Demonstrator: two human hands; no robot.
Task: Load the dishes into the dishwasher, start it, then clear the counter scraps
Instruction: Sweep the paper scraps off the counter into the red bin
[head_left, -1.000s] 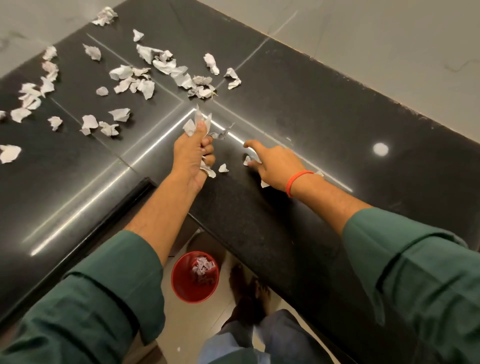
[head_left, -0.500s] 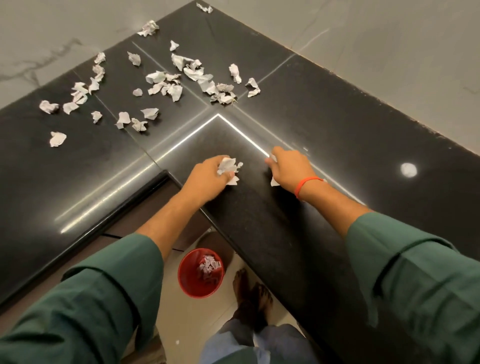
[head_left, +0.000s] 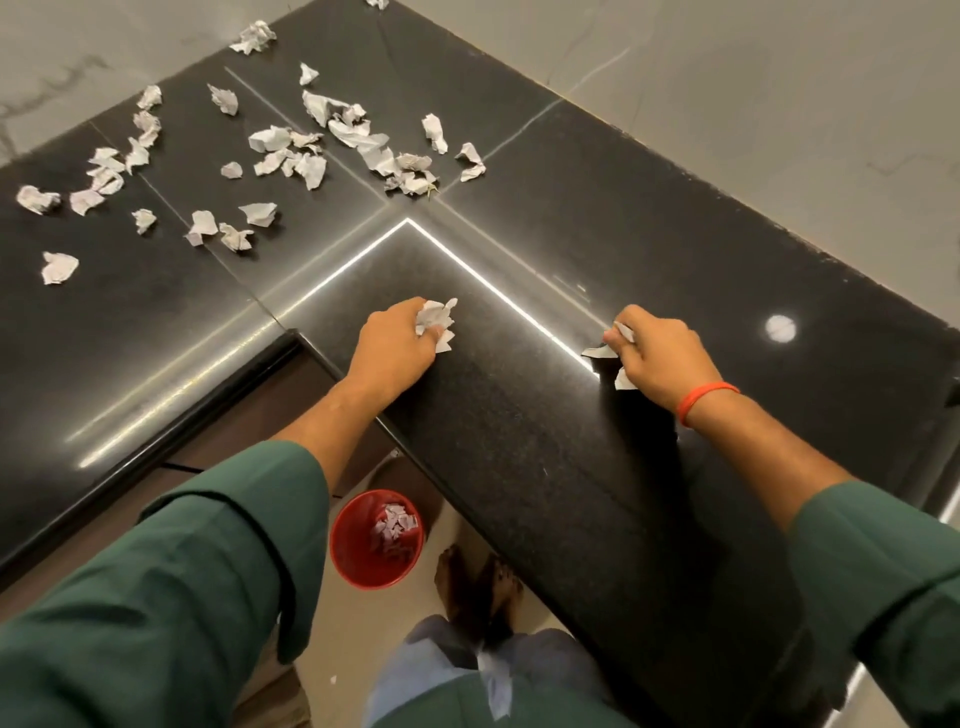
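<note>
On the black, glossy corner bench (head_left: 545, 493), the left hand (head_left: 395, 343) has its grip clamped on a wad of paper scraps (head_left: 435, 323); the right hand (head_left: 657, 353) pinches another scrap (head_left: 621, 332). Beyond both grips, loose scraps (head_left: 291, 150) litter the bench near pale walls. Below the left grip, a red bin (head_left: 376, 540) stands on the tiled floor.

The counter (head_left: 519, 467) under my hands is glossy black stone with a fine pale speckle, crossed by thin bright lines of reflected light between my left hand (head_left: 395, 343) and my right hand (head_left: 660, 358). The crumpled paper scraps (head_left: 311, 166) scattered beyond my left hand are white with grey creases, and so are the ones in my fists. My sleeves (head_left: 182, 571) are dark green, an orange-red band (head_left: 704, 402) circles my right wrist, and below my left forearm stands a red bin (head_left: 353, 561) on a beige floor.
</note>
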